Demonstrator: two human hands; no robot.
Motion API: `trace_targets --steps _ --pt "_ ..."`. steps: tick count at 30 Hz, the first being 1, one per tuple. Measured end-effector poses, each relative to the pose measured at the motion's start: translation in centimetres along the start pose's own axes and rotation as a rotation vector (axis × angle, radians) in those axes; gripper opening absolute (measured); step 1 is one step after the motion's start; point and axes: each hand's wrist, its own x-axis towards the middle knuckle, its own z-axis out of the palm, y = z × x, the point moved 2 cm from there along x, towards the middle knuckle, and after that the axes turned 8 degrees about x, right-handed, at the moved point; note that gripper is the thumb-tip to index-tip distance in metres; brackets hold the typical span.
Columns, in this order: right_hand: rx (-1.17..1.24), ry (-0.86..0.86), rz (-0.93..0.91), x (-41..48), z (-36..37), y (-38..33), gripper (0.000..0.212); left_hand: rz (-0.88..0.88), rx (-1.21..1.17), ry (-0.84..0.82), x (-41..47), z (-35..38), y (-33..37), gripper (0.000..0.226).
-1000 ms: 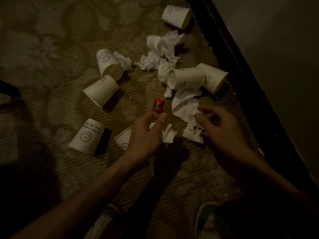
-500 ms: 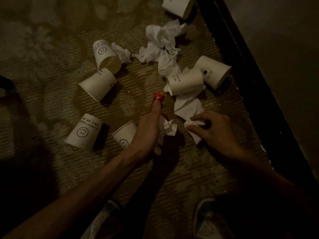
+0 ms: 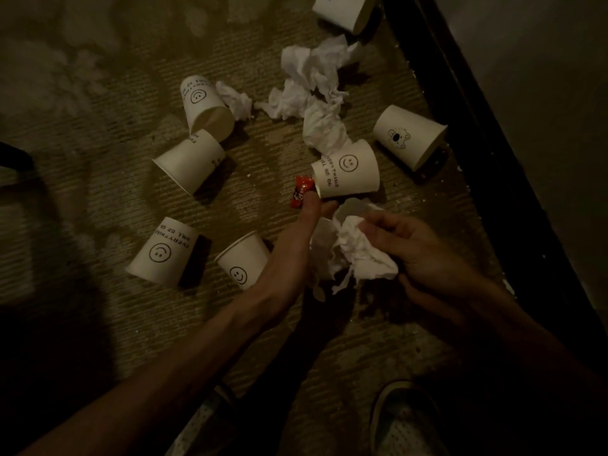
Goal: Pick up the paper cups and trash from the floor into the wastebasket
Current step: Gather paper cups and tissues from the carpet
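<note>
Several white paper cups lie on the carpet. A smiley cup lies just beyond my hands, a cat-print cup to its right, and another smiley cup beside my left wrist. My left hand pinches a red candy wrapper and holds crumpled tissue under its palm. My right hand grips a wad of white tissue lifted off the floor. More crumpled tissues lie farther back. No wastebasket is in view.
Three more cups lie at left, one cup at the top edge. A black baseboard and wall run along the right. My shoes are at the bottom. A dark object sits at far left.
My right hand has closed on the tissue and lifted it toward my left hand. The smiley cup and cat cup have rolled apart. The view has moved closer.
</note>
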Motion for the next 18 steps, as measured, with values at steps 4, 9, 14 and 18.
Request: trace_targets --steps 4,9,14,18 --pt "-0.174 0.076 -0.084 0.1 -0.1 0.2 0.030 0.045 0.015 -0.090 -0.9 0.6 0.4 0.079" --pt "-0.525 0.244 -0.291 -0.2 0.2 1.1 0.037 0.056 0.068 0.044 -1.4 1.4 0.8 0.077" --pt "-0.715 0.197 -0.421 0.1 1.4 1.3 0.008 0.131 0.127 0.200 -1.4 1.4 1.0 0.065" --pt "-0.671 0.018 -0.385 0.2 2.8 1.4 0.017 0.143 0.071 0.281 -1.2 0.4 1.4 0.065"
